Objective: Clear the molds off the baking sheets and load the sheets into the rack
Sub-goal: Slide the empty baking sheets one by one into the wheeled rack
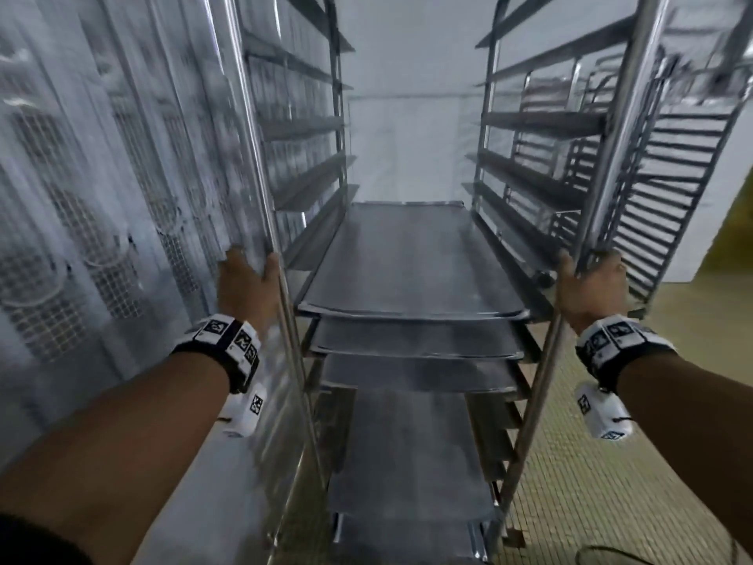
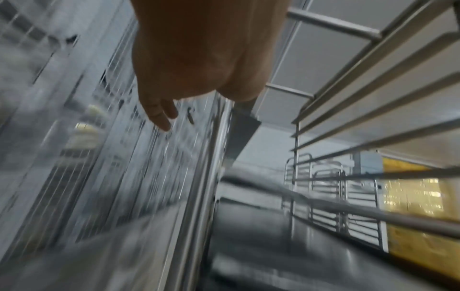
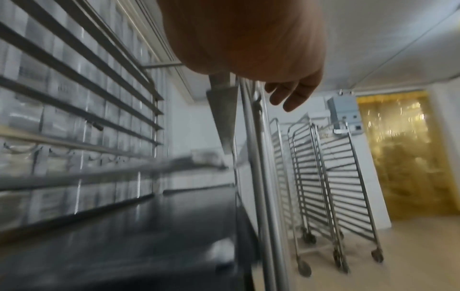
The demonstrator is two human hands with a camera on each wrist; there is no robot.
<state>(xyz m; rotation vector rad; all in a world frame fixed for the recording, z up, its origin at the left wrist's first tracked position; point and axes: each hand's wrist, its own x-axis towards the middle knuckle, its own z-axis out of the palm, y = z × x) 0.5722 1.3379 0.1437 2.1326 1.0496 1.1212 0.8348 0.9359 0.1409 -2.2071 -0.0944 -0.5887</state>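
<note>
A tall steel rack (image 1: pixel 302 385) stands right in front of me. Several empty grey baking sheets sit on its lower rails; the top sheet (image 1: pixel 411 263) lies at hand height, with another sheet (image 1: pixel 415 338) just under it. The upper rails are bare. My left hand (image 1: pixel 248 279) grips the rack's front left upright, thumb on the inner side. The front right upright (image 1: pixel 542 381) is held the same way by my right hand (image 1: pixel 591 283). The left wrist view shows the left hand (image 2: pixel 194 59) over the upright (image 2: pixel 199 187). In the right wrist view the right hand (image 3: pixel 248 39) wraps its post (image 3: pixel 256 157) beside a dark sheet (image 3: pixel 149 226). No molds are in view.
A plastic-covered wall of racks (image 1: pixel 81 238) runs close along the left. Empty wheeled racks (image 3: pixel 336 177) stand to the right against a white wall, with a yellow strip curtain (image 3: pixel 398 147) beyond. The floor (image 1: pixel 611 503) is tiled, and a cable (image 1: pixel 603 550) lies on it.
</note>
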